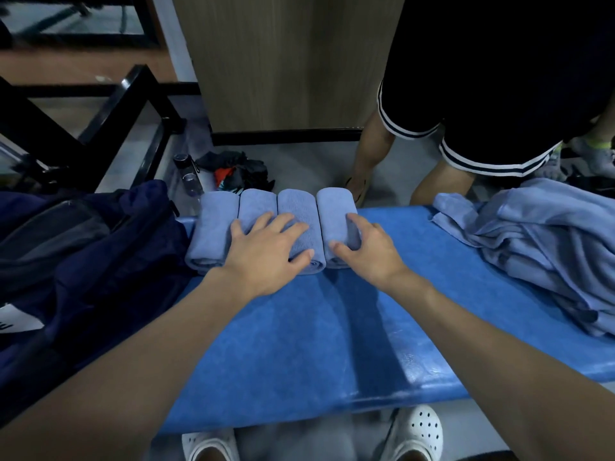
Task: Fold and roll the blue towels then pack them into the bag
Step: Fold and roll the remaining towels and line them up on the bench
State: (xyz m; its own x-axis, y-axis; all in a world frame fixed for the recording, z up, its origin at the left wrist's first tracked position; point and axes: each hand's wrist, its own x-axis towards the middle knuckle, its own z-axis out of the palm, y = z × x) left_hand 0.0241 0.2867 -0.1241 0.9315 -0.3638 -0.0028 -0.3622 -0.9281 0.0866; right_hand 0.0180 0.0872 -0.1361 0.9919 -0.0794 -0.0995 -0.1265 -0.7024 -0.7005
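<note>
- Head view looks down on four rolled towels (pixel 256 207) lying side by side on the blue counter (pixel 332 344), each touching its neighbour. Their long axes run away from the person, across the counter's narrow width.
- The left hand (pixel 266 257) lies flat with fingers spread, pressing on the two middle rolls and gripping nothing.
- The right hand (pixel 372 257) cups the rightmost roll (pixel 334 207). Its thumb lies across the near end and its fingers curl over the far flank, so it seems to have a light hold.
- The dark bag (pixel 83 247) sits at the left end of the counter, just beside the leftmost roll (pixel 213 224). Whether its mouth is open I cannot tell.
- Packing would therefore carry each roll sideways to the left, square to its long axis. The left hand is nearer the bag; the right hand would have to cross the whole row.
- Loose towels (pixel 539 247) lie heaped at the right end, well apart from the row and on the right hand's side, so folding looks unfinished.
</note>
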